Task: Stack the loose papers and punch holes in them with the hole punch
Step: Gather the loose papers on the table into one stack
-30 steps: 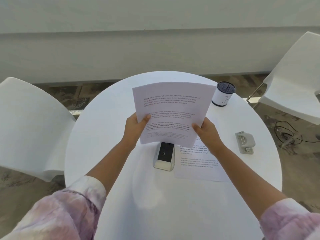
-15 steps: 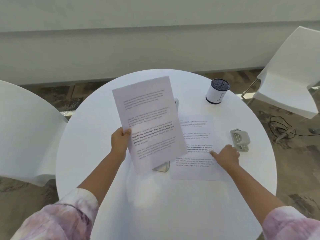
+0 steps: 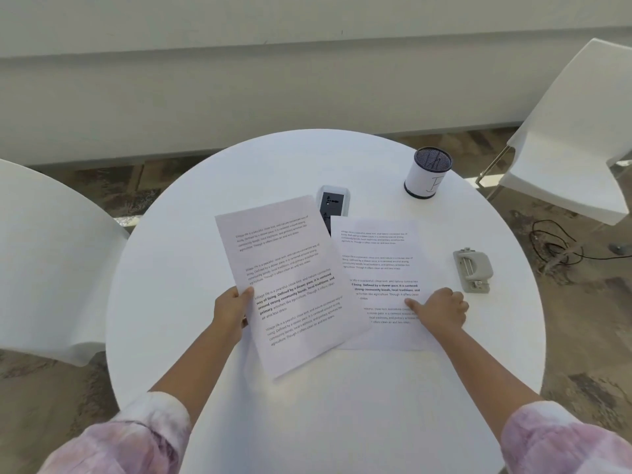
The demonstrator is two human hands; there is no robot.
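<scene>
White round table [image 3: 219, 422] carries everything. Nearest its front edge, the left hand [image 3: 229, 314] pinches a tilted printed sheet [image 3: 290, 285] by its left side. Just right of it, the right hand [image 3: 439, 309] — fingers curled, index finger out — presses a second sheet [image 3: 379, 254] lying flat. Right of that sits the hole punch [image 3: 473, 270], untouched — farther back, a socket panel [image 3: 332, 203] and a cup [image 3: 427, 172].

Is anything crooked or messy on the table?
Yes. The sheet the left hand holds is tilted and overlaps the flat sheet under the right hand, so they aren't lined up. Nothing looks spilled or torn.
</scene>
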